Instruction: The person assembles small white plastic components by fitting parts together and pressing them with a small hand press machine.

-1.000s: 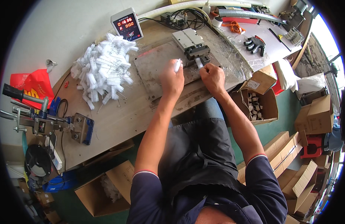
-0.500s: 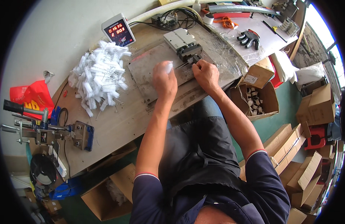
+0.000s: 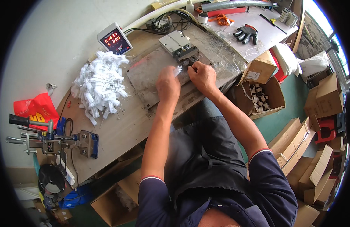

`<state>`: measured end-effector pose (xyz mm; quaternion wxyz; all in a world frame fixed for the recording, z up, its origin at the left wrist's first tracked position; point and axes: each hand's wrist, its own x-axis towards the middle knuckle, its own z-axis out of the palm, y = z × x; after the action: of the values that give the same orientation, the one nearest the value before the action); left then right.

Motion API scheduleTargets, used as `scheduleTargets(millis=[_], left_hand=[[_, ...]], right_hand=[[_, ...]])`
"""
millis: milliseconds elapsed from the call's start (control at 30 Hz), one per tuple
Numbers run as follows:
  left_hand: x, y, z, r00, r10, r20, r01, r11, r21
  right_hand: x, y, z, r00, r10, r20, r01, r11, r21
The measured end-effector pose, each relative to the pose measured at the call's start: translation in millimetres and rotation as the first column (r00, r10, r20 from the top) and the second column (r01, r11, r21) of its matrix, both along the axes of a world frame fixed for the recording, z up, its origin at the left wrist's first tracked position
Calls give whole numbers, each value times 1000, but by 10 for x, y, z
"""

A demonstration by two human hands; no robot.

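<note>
My left hand [image 3: 168, 86] is closed over the steel plate [image 3: 146, 72], with the white tip of a bristle brush [image 3: 177, 70] sticking out beside its fingers. Just right of it, my right hand [image 3: 203, 78] has its fingers pinched together at the front of a small clamping fixture [image 3: 187, 55]. Whatever is between the right fingers is hidden. A large heap of white bristle brushes [image 3: 101, 83] with thin wire stems lies on the bench to the left.
A counter box with a red display [image 3: 114, 39] stands behind the heap. At the left bench edge sits a lever hand press [image 3: 50, 143]. A black-and-grey glove [image 3: 246, 34] lies back right. An open carton of curled pieces [image 3: 260, 99] stands right of the bench.
My left hand has come right, closer to the fixture, with the brush. The right hand stays near the fixture front, still pinched. The counter's digits have changed, and the whole view has shifted slightly.
</note>
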<state>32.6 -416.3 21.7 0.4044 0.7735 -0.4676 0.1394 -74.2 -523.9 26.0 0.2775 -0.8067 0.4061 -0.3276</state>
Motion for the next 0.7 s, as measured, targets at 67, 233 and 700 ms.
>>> scheduleTargets(millis=[67,233,700], left_hand=[[-6,-9,-7,1000,6,6,-6,1000,12],[13,59,-23,997,70,-29,-72,993,-89],[13,303,117,587,-290,-756,-56,917,-395]], right_hand=[[-5,-11,-13,1000,3,3,-3,1000,-21],[-21,-18,-58,985,-25,170,18,999,44],[-127,-80,-95,841,215,496,-334,928,164]])
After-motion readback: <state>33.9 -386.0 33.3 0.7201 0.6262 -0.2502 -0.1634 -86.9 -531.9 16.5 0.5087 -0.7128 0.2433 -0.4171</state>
